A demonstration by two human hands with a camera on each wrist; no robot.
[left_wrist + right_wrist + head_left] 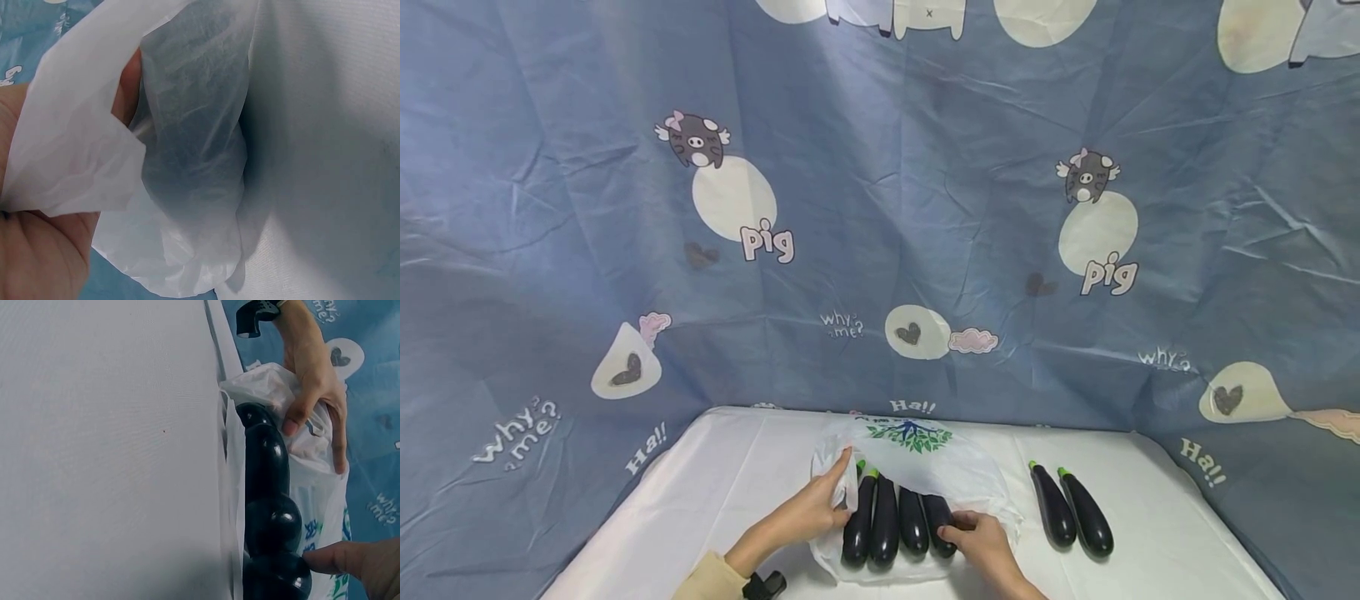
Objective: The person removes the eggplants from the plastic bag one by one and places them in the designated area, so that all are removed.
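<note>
Several eggplants (pixel 884 527), some part-hidden under bag (pixel 979 477), left grip (pixel 808 510) holding it, right grip (pixel 988 547) touching one, closure unclear

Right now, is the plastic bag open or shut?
Open. In the head view, the upper layer of the plastic bag is raised at the left hand, and four eggplants show lying on its lower layer.

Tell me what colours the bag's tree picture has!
The tree picture is green and blue, seen best in the head view.
</note>
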